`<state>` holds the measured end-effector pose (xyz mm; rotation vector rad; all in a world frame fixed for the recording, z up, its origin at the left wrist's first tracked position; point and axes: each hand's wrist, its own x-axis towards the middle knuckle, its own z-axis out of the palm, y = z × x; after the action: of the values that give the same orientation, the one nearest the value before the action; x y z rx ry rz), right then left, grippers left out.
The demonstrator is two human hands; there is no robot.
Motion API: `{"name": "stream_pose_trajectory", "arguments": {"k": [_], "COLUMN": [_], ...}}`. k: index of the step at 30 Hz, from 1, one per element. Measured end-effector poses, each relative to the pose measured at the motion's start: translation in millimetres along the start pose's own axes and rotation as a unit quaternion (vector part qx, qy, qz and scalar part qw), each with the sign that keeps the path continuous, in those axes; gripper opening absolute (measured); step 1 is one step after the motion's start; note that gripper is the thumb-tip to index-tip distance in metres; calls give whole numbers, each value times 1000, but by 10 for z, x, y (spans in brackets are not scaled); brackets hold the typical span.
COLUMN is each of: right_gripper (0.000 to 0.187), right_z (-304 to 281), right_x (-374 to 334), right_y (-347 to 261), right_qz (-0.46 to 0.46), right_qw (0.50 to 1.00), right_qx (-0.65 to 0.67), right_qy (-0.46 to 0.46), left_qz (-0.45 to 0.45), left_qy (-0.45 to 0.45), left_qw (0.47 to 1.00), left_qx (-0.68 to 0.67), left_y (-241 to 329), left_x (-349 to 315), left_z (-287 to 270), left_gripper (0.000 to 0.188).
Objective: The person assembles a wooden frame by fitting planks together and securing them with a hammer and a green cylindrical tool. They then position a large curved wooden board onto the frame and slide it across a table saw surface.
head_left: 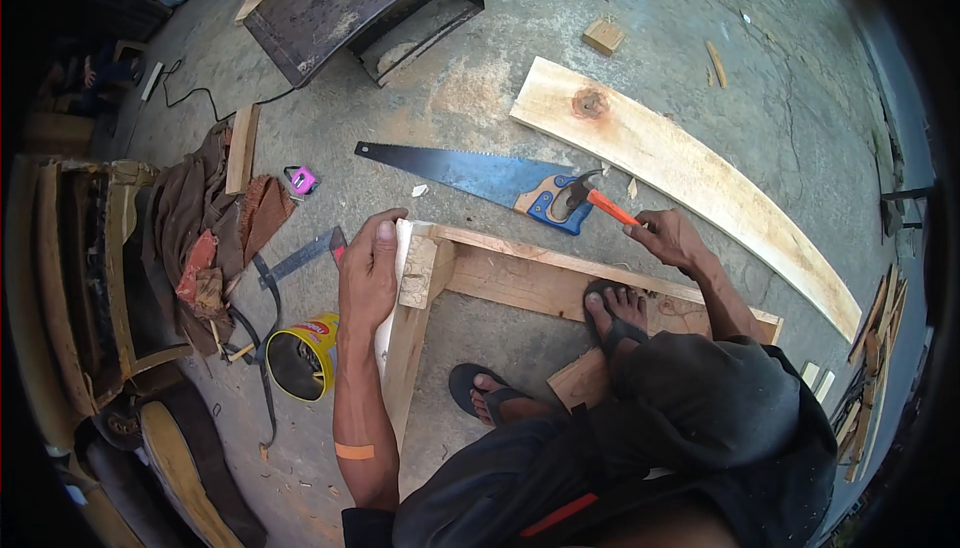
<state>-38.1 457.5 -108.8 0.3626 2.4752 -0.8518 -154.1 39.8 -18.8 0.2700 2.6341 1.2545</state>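
Observation:
My right hand (672, 240) is closed round the orange handle of a hammer (612, 208). The hammer's dark head overlaps the blue and tan grip of a handsaw (465, 180) lying on the floor. My left hand (372, 266) grips the near-left corner of a wooden frame (560, 280), thumb on top, fingers partly hidden behind a white-faced edge. A short wood block (425, 270) sits inside that corner. My right foot (615, 310) rests against the frame's long rail, while my left foot (485, 393) stands on the floor inside the frame.
A long curved-looking board (680, 168) lies beyond the hammer. Left of my arm are a yellow can (325, 353), a square (305, 258), a pink tape measure (300, 180) and brown cloth (185, 208). A metal saw table (330, 18) with a toothed blade stands at the back.

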Motion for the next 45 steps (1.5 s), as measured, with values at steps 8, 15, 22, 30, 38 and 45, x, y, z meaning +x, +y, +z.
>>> {"name": "stream_pose_trajectory", "arguments": {"k": [8,15,22,30,38,45], "right_gripper": [61,98,62,61,63,63], "right_z": [-628,-793,-858,-814,-664,-464], "right_x": [1150,1544,666,-392,-865,-1000], "right_y": [879,1392,805,266,-199,-322], "right_qz": [-17,67,5,-99,-182,-201], "right_qw": [968,991,996,972,955,963], "right_qx": [-79,-95,-76,-153,-170,-164], "right_qy": [238,69,54,150,161,76], "left_qz": [-14,-34,-42,6,139,76], "left_qy": [-19,-28,-33,0,-26,-172], "left_qw": [1000,999,999,1000,988,981], "left_qx": [-1,-2,-6,-10,-59,45], "left_y": [19,80,42,66,326,543], "left_x": [54,54,53,43,290,398], "left_z": [12,-4,-1,32,46,115], "left_gripper": [48,50,50,52,68,41]}}
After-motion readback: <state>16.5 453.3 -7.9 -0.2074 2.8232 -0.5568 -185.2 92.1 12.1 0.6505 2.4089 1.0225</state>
